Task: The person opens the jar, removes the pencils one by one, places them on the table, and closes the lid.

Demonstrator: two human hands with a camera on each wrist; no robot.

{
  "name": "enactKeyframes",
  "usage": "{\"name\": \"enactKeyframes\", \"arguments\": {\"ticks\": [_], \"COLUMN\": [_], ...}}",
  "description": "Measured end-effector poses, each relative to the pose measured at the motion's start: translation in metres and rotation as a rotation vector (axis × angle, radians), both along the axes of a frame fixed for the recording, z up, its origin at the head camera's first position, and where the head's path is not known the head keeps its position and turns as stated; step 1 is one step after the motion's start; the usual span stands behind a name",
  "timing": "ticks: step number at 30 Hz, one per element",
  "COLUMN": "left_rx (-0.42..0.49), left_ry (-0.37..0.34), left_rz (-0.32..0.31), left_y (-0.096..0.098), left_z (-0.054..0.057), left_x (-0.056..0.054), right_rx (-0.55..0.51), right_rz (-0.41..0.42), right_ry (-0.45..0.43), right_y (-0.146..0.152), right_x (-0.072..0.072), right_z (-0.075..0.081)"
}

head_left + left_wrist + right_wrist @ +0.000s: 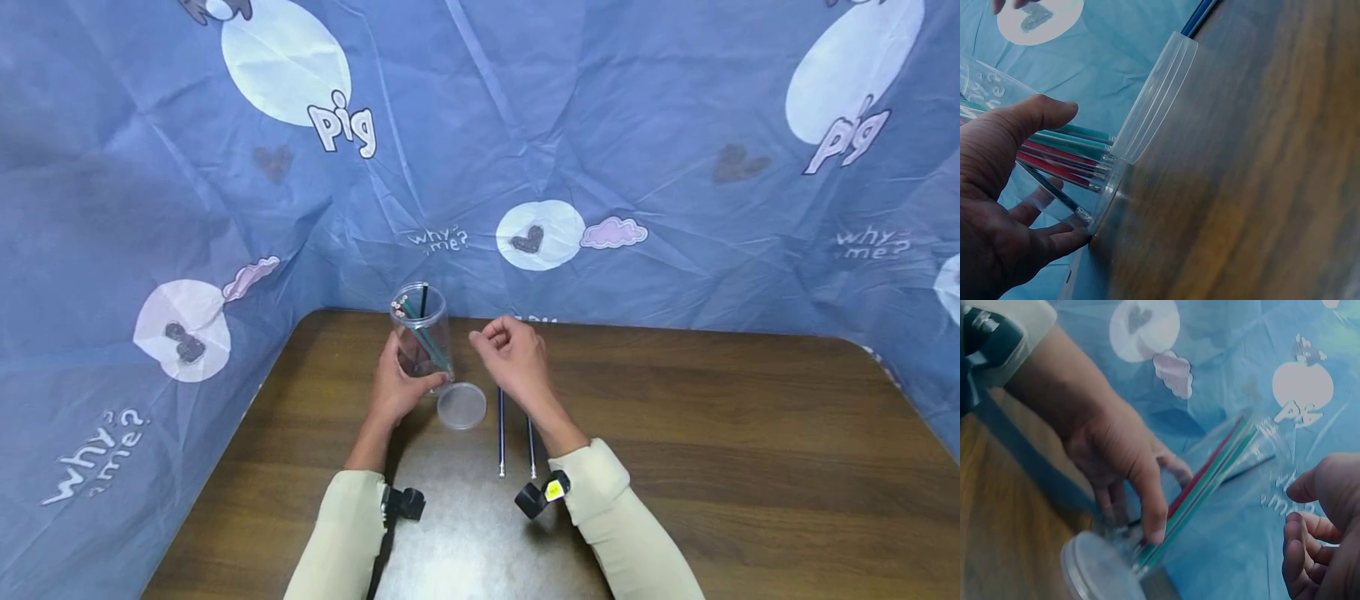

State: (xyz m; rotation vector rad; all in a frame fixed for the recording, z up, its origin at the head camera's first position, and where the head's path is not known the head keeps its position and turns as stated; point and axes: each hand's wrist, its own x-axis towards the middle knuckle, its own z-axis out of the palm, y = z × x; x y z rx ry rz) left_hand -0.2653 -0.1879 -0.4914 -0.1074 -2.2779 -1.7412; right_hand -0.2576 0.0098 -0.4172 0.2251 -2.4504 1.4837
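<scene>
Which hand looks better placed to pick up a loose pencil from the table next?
Probably the right hand: it appears to hold nothing and, in the head view, is nearer the two loose pencils. The left hand holds the clear jar, so using it would mean letting go.

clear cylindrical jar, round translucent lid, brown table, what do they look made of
Clear cylindrical jar: probably glossy plastic, possibly glass; see-through wall with highlights. Round translucent lid: likely plastic, smooth; milky haze. Brown wood-grained table: wood or laminate, satin; grain streaks, soft glare.
</scene>
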Motion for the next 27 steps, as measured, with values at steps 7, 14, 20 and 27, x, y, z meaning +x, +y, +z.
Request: {"name": "enactKeyframes", "arguments": {"ticks": [7,14,20,27], "left_rx": [0.014,0.063,0.065,0.097], "left_ry": [0.006,0.01,0.016,0.029], "left_rz": [0.001,-0.003,-0.021,-0.033], "left_y": [0.0,0.001,0.003,0.008], "left_z": [0.002,0.001,0.004,0.029], "left_x": [0.0,-0.001,-0.001,0.017], "right_rx": [0.018,0.16,0.308,0.505], "right_rz": [-0.034,-0.054,-0.088,-0.107], "right_ry": [0.052,0.084,0.079,0.056], "right_y": [-0.023,-0.048,-0.06,-0.072], "right_x": [-0.007,-0.022,-0.031,-0.039], "right_z": [0.032,0.053,0.061,0.071]}}
